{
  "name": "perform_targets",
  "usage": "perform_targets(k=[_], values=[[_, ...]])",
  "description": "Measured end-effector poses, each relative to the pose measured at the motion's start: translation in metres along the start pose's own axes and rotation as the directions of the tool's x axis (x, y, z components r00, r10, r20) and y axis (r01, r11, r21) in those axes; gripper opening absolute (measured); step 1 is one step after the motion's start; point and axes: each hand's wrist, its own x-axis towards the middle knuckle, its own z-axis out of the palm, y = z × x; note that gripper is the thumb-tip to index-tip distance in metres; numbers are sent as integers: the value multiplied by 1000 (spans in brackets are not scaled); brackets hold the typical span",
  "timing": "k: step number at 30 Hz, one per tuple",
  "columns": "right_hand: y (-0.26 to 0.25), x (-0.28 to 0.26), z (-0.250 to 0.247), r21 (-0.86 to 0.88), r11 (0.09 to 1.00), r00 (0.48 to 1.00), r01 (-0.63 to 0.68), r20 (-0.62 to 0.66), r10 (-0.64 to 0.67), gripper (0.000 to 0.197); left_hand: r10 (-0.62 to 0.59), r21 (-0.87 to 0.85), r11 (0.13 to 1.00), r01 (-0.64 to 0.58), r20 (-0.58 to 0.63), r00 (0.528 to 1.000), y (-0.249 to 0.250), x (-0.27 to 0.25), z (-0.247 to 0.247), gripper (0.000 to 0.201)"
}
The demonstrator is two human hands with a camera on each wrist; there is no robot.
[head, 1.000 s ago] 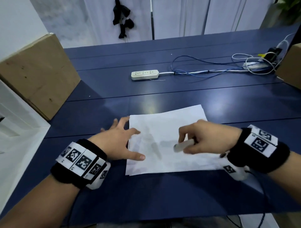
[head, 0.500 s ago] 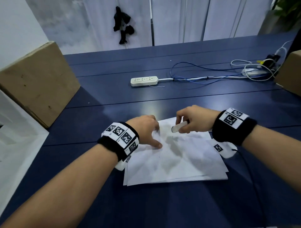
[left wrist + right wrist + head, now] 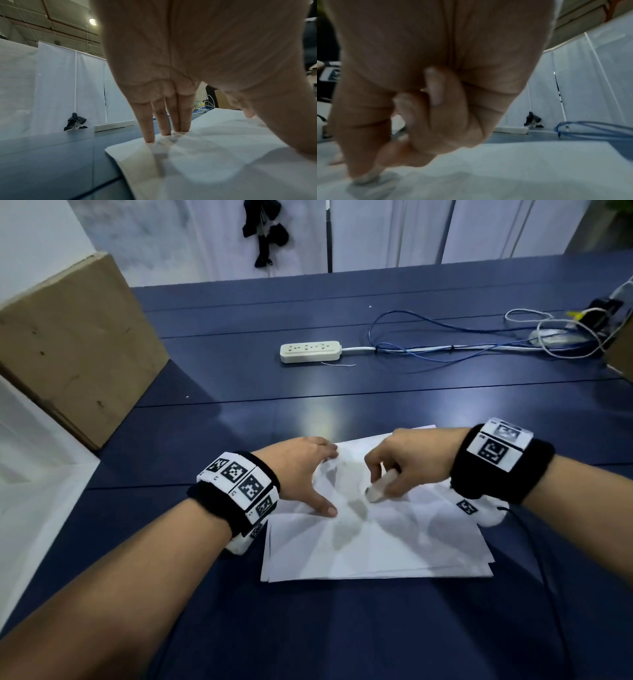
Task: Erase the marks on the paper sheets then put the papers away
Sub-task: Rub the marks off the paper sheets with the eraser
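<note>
nearest you, the stack of paper sheets lies flat on the blue tabletop, its edges slightly fanned. your left hand presses the far-left corner with straight, spread fingers and holds nothing. your right hand has its grip curled round a white eraser, whose tip touches the top sheet. no marks are clearly visible under the shadows. likely risk: a hard stroke toward the unpinned right side would buckle or tear the top sheet, or slide the stack. beyond lie a power strip and loose cables, well apart.
</note>
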Motion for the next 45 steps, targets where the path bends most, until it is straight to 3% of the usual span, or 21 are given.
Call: perform_targets(k=[4, 6, 9, 11, 12, 14, 17, 19, 22, 24, 25, 31, 33, 35, 37, 40, 43, 45], values=[[10, 23, -15, -79, 987, 966, -143, -228, 122, 23, 24, -22, 999, -24, -11, 1000, -1, -4, 0, 103], [15, 25, -14, -72, 986, 953, -148, -276, 123, 21, 25, -20, 999, -25, -9, 1000, 0, -3, 0, 103], [11, 12, -3, 9, 999, 995, -38, -94, 38, 18, 21, -19, 1000, -22, -12, 1000, -2, -2, 1, 104], [5, 3, 2, 59, 998, 998, 2, 60, -6, 21, 16, -16, 1000, -16, -6, 1000, -2, -1, 2, 107], [5, 2, 3, 57, 998, 997, 3, 79, -7, 24, 16, -17, 1000, -17, -4, 1000, -2, -1, 3, 108], [10, 10, -2, 36, 999, 1000, -21, 8, 20, 26, 20, -24, 1000, -20, -7, 1000, -2, 0, 3, 107], [18, 22, -10, -30, 993, 972, -116, -210, 107, 22, 21, -29, 999, -22, -11, 1000, 0, -1, 1, 103], [18, 19, -9, -63, 988, 958, -138, -262, 117, 23, 22, -16, 1000, -22, -10, 1000, 1, 0, 1, 101], [8, 3, 0, 19, 1000, 995, -19, -94, 21, 24, 25, -8, 1000, -25, -7, 1000, 0, 1, 2, 104], [2, -4, 2, 41, 999, 999, 6, 39, -8, 35, 23, -2, 1000, -23, -2, 1000, -1, 2, 3, 107], [2, -3, 2, 27, 1000, 999, 6, 47, -8, 35, 24, 0, 1000, -24, 0, 1000, -1, 2, 2, 107], [17, 21, -10, -44, 991, 961, -126, -253, 111, 24, 18, 1, 1000, -18, 11, 1000, 4, 2, -2, 98], [18, 14, -6, 4, 999, 980, -49, -191, 49, 19, 16, 4, 1000, -16, 15, 1000, 3, 2, -2, 99], [10, 2, 0, 46, 999, 1000, 27, -17, -26, 21, 14, 4, 1000, -14, 16, 1000, 2, 3, 0, 104], [3, -2, 2, 52, 998, 997, 29, 76, -33, 27, 5, 6, 1000, -5, 24, 1000, 1, 5, 0, 107], [8, 12, -6, -29, 999, 997, -21, -74, 19, 22, 0, 16, 1000, 0, 24, 1000, 2, 6, -1, 101], [17, 24, -14, -62, 989, 957, -132, -269, 111, 22, -6, 12, 1000, 6, 29, 1000, 3, 5, -2, 97], [21, 20, -11, -37, 994, 963, -98, -254, 86, 21, -5, 12, 1000, 4, 28, 1000, 4, 4, -3, 98]])
